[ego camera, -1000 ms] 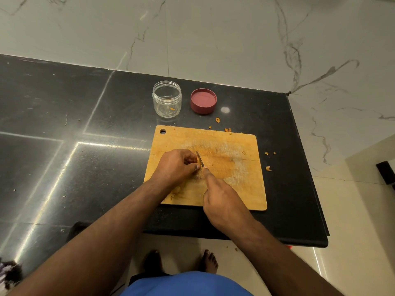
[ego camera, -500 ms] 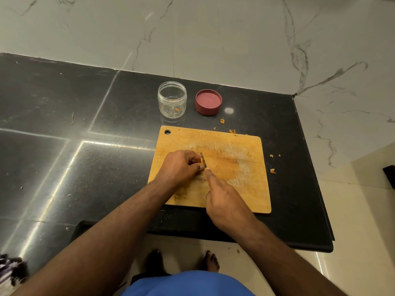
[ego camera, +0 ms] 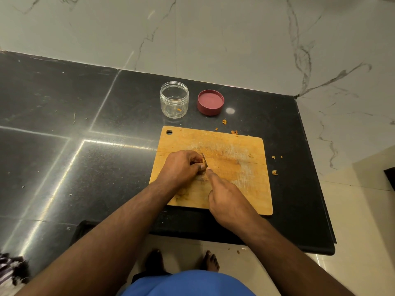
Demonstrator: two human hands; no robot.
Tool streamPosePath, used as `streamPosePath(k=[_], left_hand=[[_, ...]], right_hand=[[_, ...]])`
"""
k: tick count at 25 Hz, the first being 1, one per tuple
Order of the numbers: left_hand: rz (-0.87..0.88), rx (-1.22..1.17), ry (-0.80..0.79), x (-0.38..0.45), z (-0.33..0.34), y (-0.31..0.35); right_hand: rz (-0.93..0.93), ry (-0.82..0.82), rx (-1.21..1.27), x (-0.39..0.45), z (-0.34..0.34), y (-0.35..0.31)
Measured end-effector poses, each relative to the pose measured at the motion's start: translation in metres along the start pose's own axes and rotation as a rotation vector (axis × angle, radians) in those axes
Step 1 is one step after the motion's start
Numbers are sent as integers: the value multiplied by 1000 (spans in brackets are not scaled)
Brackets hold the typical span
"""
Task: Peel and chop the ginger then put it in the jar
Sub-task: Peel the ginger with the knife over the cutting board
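From the head camera, the left hand (ego camera: 181, 165) lies curled on the wooden cutting board (ego camera: 241, 182), its fingertips bunched in a tight grip on a small piece of ginger (ego camera: 201, 160); only a pale sliver of it shows between the fingers. The right hand (ego camera: 228, 201) has its grip closed round a knife (ego camera: 204, 160), forefinger stretched along the back of the blade, and the narrow blade stands right against the left fingertips, touching the ginger. The handle is hidden inside the fist. Both hands meet left of the board's middle, so the right half of the board lies bare, stained and scored with pale cut marks.

The board sits on the dark table (ego camera: 85, 157), its near edge close to the table's front edge and its right side near the table's right edge. Beyond its far left corner stands the clear jar (ego camera: 174, 99), open and upright, with a small orange scrap at its bottom. Just beside it on the right lies the red lid (ego camera: 210, 102), apart from the jar. Orange scraps (ego camera: 224, 122) are scattered on the table past the board's far edge and off its right side. A wide stretch of table opens to the left of the board. A marble wall (ego camera: 213, 35) rises behind the table.
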State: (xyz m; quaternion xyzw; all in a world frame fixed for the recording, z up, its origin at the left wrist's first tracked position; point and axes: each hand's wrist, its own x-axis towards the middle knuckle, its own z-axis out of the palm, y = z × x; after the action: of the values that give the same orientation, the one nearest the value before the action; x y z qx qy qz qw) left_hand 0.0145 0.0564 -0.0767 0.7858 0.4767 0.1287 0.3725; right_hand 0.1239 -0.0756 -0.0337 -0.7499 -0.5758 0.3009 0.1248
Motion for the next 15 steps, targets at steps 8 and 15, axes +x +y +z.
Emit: streamPosePath(k=[8, 15], left_hand=[[4, 13, -9, 1, -1, 0], [5, 23, -4, -3, 0, 2]], right_hand=[[-8, -2, 15, 4, 5, 0], [-17, 11, 55, -10, 7, 4]])
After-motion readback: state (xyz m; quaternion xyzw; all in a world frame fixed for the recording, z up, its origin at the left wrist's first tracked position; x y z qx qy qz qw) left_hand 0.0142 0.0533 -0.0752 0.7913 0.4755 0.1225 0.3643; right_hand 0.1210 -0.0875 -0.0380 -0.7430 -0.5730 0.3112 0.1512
